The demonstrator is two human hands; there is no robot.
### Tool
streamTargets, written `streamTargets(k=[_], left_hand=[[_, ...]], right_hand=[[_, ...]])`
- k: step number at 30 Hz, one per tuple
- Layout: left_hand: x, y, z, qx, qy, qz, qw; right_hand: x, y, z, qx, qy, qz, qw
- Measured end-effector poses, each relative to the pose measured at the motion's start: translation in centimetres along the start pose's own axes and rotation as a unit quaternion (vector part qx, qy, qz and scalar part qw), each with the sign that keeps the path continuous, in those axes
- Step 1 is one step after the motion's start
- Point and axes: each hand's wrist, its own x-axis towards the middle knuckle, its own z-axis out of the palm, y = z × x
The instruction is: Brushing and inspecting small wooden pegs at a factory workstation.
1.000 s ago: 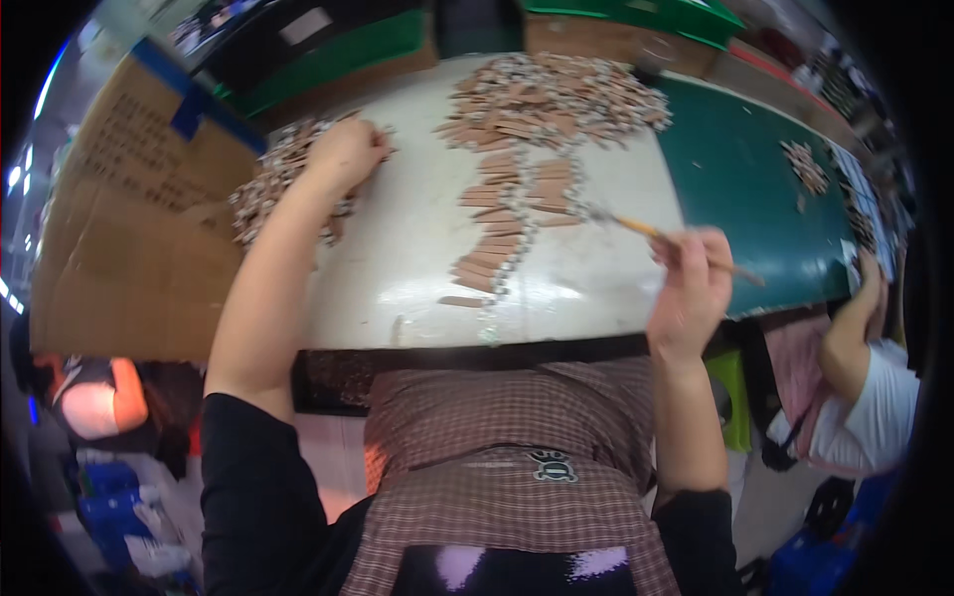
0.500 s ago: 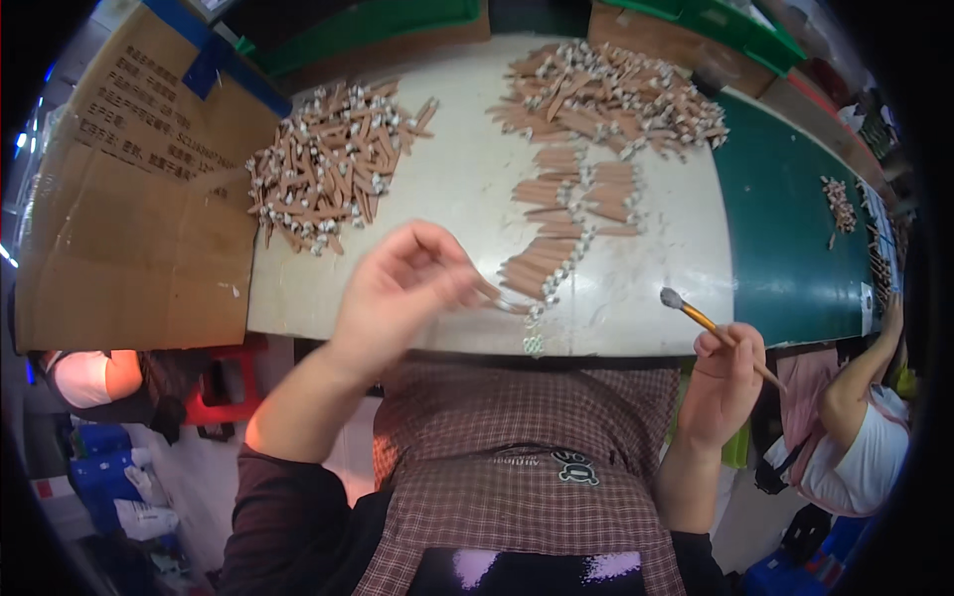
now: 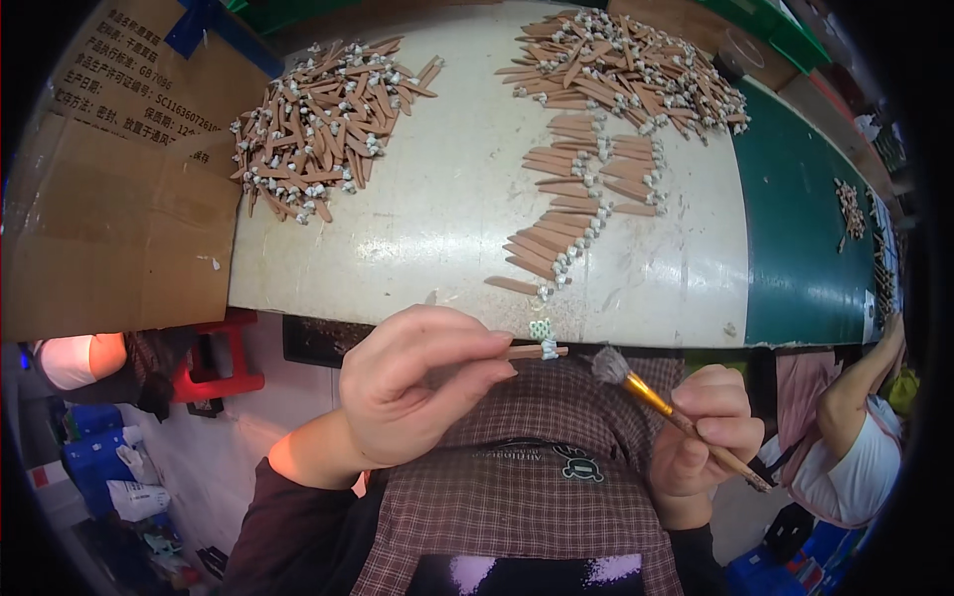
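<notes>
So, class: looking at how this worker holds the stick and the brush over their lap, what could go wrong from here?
1. The left hand pinches the small brown stick off the white table, so a slip would likely drop it onto the lap.
2. The brush in the right hand hovers beside the stick's pale tip; it might smear the fingers.

Matt wooden stick (image 3: 525, 351) pinched low centre, meeting a soft-bristled brush (image 3: 676, 417) with shiny brass ferrule. Smooth, scuffed white tabletop (image 3: 437, 228) above; rough brown cardboard box (image 3: 109, 228) upper left.
</notes>
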Motion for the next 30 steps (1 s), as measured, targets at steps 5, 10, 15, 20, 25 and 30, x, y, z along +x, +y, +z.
streamTargets(k=[5, 10, 15, 20, 25, 30], left_hand=[[-0.2, 0.4, 0.3, 0.020, -0.023, 0.046, 0.998], [-0.2, 1.1, 0.5, 0.034, -0.037, 0.060, 0.997], [-0.5, 1.5, 0.6, 0.051, -0.030, 0.051, 0.997], [-0.8, 1.8, 0.7, 0.048, -0.034, 0.052, 0.997], [-0.6, 1.8, 0.9, 0.044, -0.030, 0.060, 0.997], [-0.4, 1.3, 1.0, 0.059, -0.026, 0.044, 0.997]], right_hand=[[-0.5, -0.4, 0.0, 0.005, -0.003, -0.022, 1.000], [-0.4, -0.8, -0.4, -0.001, -0.040, -0.046, 0.998], [-0.8, -0.6, 0.0, 0.024, -0.024, -0.042, 0.999], [-1.0, -0.9, 0.1, 0.023, -0.016, -0.053, 0.998], [-1.1, -1.0, 0.1, 0.000, -0.033, -0.059, 0.998], [-1.2, -0.9, -0.3, -0.006, -0.079, -0.034, 0.996]])
